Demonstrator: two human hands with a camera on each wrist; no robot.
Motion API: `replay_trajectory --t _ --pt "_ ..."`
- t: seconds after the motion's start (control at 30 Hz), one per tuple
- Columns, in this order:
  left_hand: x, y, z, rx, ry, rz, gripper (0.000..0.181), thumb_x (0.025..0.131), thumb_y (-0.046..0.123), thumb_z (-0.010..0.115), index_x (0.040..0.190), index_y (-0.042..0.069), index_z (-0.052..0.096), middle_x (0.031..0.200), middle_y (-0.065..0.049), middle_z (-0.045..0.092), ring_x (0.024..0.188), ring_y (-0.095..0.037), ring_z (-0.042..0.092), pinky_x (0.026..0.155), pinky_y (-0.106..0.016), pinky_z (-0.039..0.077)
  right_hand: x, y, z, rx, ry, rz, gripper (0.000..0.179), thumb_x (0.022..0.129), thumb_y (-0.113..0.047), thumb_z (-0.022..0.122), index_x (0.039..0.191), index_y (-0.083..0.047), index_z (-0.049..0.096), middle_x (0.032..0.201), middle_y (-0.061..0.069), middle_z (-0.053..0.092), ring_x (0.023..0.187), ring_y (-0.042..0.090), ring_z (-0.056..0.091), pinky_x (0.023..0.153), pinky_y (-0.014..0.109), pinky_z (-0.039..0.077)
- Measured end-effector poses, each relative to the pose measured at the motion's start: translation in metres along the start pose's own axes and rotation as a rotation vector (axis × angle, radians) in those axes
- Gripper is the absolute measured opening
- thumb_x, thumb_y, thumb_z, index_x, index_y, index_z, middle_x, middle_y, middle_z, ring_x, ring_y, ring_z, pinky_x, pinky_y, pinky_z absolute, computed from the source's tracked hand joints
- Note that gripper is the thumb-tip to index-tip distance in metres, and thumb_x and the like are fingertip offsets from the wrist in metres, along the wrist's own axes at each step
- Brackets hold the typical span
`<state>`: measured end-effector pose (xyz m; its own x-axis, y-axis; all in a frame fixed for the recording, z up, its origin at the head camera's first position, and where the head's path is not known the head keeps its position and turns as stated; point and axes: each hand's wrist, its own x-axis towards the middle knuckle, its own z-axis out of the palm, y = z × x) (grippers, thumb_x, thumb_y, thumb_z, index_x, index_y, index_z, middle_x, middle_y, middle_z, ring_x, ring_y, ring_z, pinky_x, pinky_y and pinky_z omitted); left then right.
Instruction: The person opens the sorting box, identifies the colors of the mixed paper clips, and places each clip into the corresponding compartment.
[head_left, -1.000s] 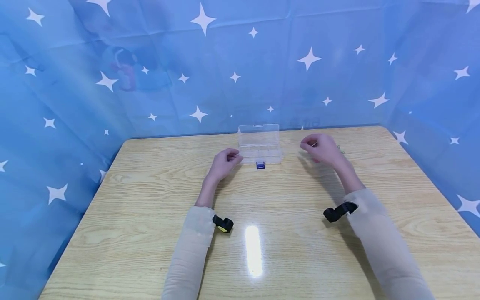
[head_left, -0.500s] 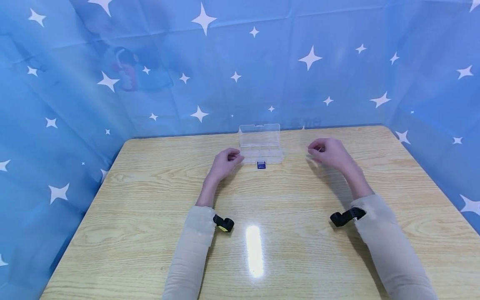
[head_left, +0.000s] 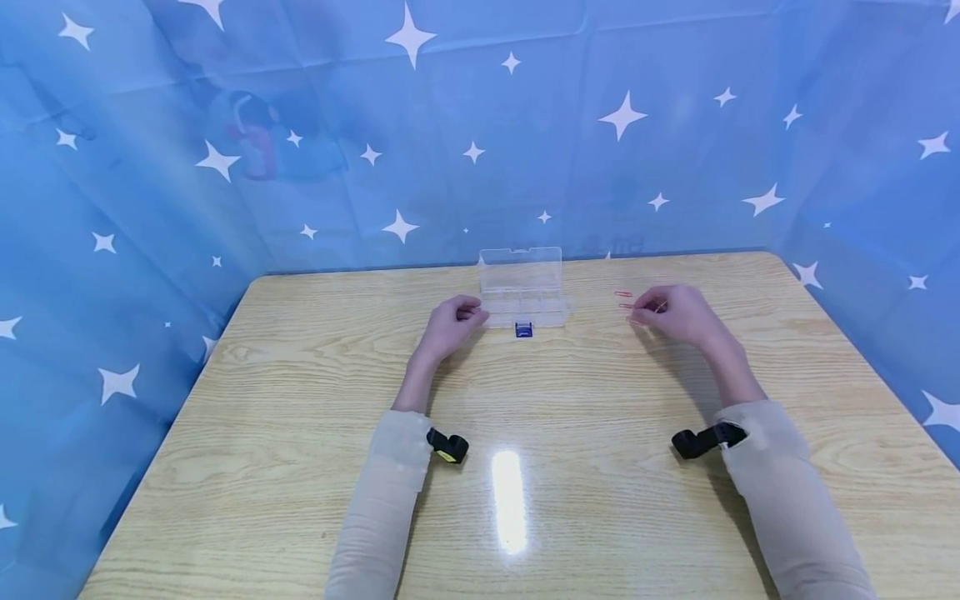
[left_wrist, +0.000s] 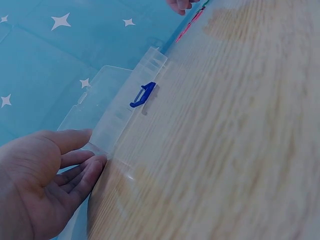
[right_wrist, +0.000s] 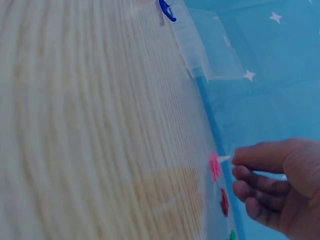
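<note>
A clear plastic compartment box (head_left: 522, 318) stands with its lid (head_left: 521, 268) raised at the back of the table. Its blue latch (head_left: 523, 330) is at the front. My left hand (head_left: 448, 323) holds the box's left end between thumb and fingers, as the left wrist view shows too. To the right, my right hand (head_left: 678, 312) has thumb and forefinger together on a thin pale paper clip (right_wrist: 224, 158), mostly hidden by the fingers. Just beside these fingertips lie pink paper clips (head_left: 623, 293). The right wrist view shows a dark red clip (right_wrist: 224, 202) below the pink one.
A green clip (right_wrist: 232, 235) shows at the lower edge of the right wrist view. Behind the wooden table (head_left: 300, 400) hangs a blue star-patterned cloth (head_left: 337, 125). Black wrist cameras (head_left: 448, 447) sit at both cuffs.
My right hand has shifted right and slightly toward me, uncovering the pink clips; the green clips seen earlier are now behind it. My left hand stays at the box.
</note>
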<state>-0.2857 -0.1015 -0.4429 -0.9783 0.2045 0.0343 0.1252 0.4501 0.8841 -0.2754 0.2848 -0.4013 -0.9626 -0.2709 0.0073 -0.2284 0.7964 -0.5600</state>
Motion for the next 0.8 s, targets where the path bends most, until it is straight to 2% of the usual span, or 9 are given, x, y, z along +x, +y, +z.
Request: replay_trajectory --t 0.37,0.63,0.8 --pt "0.001 0.000 0.002 -0.002 -0.004 -0.005 0.041 0.102 0.024 0.063 0.135 -0.001 0.060 0.120 -0.013 0.066 0.112 -0.026 0.061 0.096 -0.037 0.051 -0.005 0.008 0.000 -0.036 -0.001 0.019 0.023 0.098 -0.015 0.067 0.109 0.004 0.072 0.109 0.025 0.068 0.093 0.034 0.064 0.071 0.037 0.050" --pt "0.002 -0.002 0.002 0.003 0.003 0.000 0.041 0.102 0.025 0.064 0.134 0.000 0.061 0.120 -0.013 0.066 0.113 -0.026 0.061 0.096 -0.037 0.051 -0.004 0.011 0.001 -0.058 -0.002 -0.001 0.017 0.096 -0.012 0.068 0.102 0.003 0.073 0.094 0.016 0.072 0.085 0.030 0.064 0.068 0.036 0.048" --pt "0.001 -0.002 0.002 0.000 0.000 0.004 0.041 0.102 0.024 0.063 0.135 -0.001 0.060 0.119 -0.014 0.066 0.112 -0.026 0.061 0.096 -0.038 0.051 -0.001 0.014 0.004 -0.077 -0.006 -0.016 0.013 0.096 -0.010 0.068 0.099 0.001 0.074 0.091 0.013 0.072 0.083 0.028 0.065 0.072 0.039 0.049"
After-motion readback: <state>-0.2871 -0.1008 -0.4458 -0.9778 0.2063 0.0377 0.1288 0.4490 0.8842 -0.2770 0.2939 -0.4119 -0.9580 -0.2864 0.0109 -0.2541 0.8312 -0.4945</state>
